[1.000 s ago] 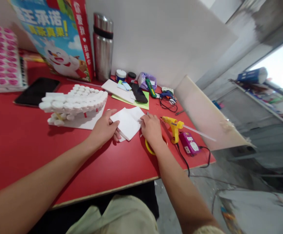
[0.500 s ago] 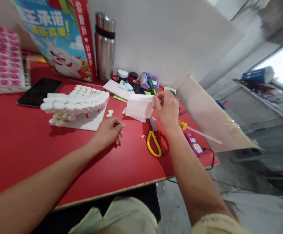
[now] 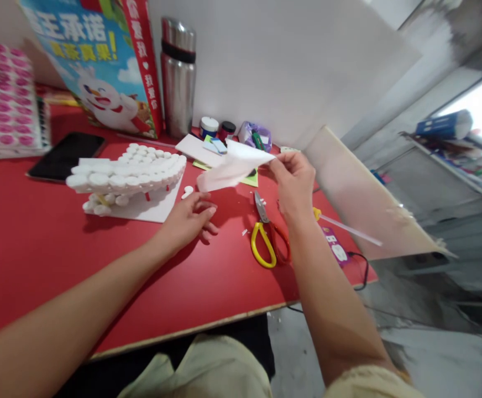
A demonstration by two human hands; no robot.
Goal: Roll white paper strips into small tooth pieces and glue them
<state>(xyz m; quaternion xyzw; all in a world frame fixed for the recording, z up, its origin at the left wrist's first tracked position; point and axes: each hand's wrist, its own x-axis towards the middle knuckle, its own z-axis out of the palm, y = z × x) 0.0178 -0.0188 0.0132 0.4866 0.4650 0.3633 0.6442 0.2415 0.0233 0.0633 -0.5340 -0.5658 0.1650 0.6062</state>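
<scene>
Room lies between left hand [image 3: 189,220] and scissors [image 3: 262,214]; raised paper [image 3: 236,165] bars the far side, apparently a glue gun [image 3: 317,214] the right.

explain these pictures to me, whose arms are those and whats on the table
There's no machine here, just someone working bare-handed. Every picture comes from one camera worn on the head, looking forward and down. The right hand pinches some white paper at one end, above the red table. The left hand has its fingers loosely apart and holds nothing visible. On the table are scissors, a white structure of small rounded pieces, a flat dark device and a steel flask.
</scene>
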